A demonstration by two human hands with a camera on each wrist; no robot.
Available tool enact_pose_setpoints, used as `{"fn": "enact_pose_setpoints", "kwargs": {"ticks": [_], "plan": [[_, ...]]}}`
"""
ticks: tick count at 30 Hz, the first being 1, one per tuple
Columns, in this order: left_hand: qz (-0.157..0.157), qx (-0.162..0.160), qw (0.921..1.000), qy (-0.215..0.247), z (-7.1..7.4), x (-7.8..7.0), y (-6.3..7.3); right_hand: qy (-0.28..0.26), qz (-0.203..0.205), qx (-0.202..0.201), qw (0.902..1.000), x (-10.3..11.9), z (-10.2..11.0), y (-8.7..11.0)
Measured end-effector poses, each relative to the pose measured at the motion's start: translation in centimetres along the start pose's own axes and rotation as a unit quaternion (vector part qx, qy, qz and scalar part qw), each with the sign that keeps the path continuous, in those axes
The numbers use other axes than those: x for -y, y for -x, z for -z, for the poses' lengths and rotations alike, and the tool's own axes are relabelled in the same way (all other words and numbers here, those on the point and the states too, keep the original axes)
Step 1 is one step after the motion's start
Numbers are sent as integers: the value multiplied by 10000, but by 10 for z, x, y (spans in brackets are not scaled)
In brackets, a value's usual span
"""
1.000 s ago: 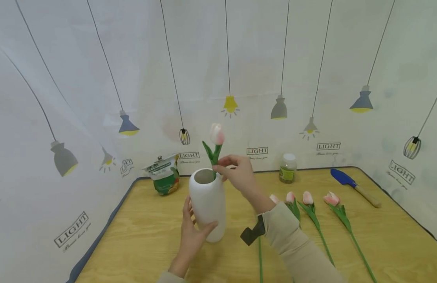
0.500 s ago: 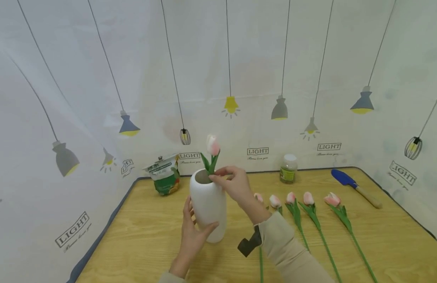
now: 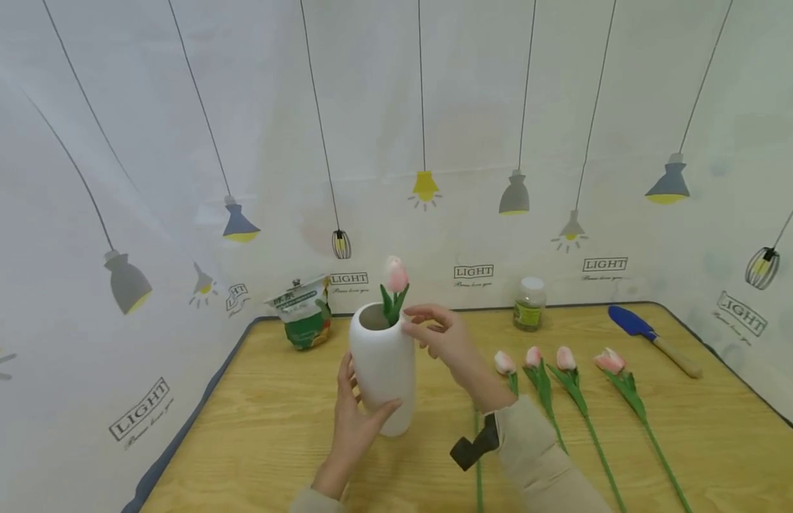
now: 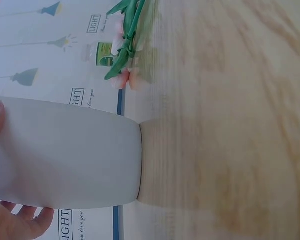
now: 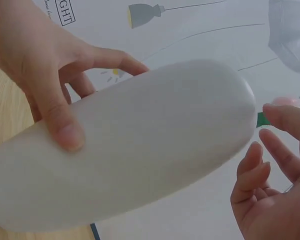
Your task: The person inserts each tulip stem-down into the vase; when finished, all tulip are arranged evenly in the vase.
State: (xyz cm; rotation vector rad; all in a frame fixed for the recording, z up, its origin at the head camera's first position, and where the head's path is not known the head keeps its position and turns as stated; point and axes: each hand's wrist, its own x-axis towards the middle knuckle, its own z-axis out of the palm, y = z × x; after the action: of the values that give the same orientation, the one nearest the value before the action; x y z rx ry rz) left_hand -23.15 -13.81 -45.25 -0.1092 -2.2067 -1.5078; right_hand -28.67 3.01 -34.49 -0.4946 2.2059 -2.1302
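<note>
A white vase (image 3: pixel 382 370) stands on the wooden table, its mouth facing up. My left hand (image 3: pixel 358 427) grips its lower side, thumb in front and fingers round the far left; the right wrist view also shows this left hand (image 5: pixel 50 70) on the wall. A pink-and-white tulip (image 3: pixel 396 274) with green leaves stands in the mouth, leaning on the right rim, its stem hidden inside. Right at that rim is my right hand (image 3: pixel 444 345). In the right wrist view its thumb and forefinger are apart beside the green leaf (image 5: pixel 262 120), pinching nothing.
Several more tulips (image 3: pixel 578 399) lie side by side on the right of the table (image 3: pixel 274 442). Along the back stand a green-and-white snack bag (image 3: pixel 306 317) and a lidded jar (image 3: pixel 529 305). A blue trowel (image 3: pixel 655 340) with a wooden handle lies at the far right.
The tulip has gone down deeper into the vase and now leans on its right rim. My right hand followed it down and let go. The left hand keeps its grip.
</note>
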Motion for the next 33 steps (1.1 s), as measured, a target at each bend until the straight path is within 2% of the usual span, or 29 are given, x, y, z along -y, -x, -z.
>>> {"fn": "enact_pose_setpoints", "kwargs": {"ticks": [6, 11, 14, 16, 20, 24, 27, 31, 33], "plan": [[41, -36, 10000, 62, -1, -1, 1, -61, -335, -386, 9987, -24, 27, 5], [-71, -54, 9999, 69, -1, 1, 2, -2, -782, -960, 9923, -53, 53, 11], [-89, -55, 9999, 87, -1, 2, 2, 343, -1082, -1305, 9849, -74, 66, 16], [-77, -43, 10000, 38, 0, 2, 2, 786, -1194, -1428, 9794, -87, 73, 20], [-7, -4, 10000, -31, 2, 0, 2, 1554, -1303, -1425, 9688, -110, 81, 25], [59, 42, 10000, 5, 3, 1, 0, 1748, -1425, -1341, 9650, -126, 84, 25], [64, 68, 9999, 36, 1, 2, -1, 2019, -1510, -1393, 9576, -133, 85, 27], [114, 77, 9999, 35, 0, 3, 0, 2616, -1334, -1519, 9438, -140, 84, 31], [127, 80, 9999, 21, 0, 3, 0, 2811, -1288, -1450, 9399, -142, 83, 32]]}}
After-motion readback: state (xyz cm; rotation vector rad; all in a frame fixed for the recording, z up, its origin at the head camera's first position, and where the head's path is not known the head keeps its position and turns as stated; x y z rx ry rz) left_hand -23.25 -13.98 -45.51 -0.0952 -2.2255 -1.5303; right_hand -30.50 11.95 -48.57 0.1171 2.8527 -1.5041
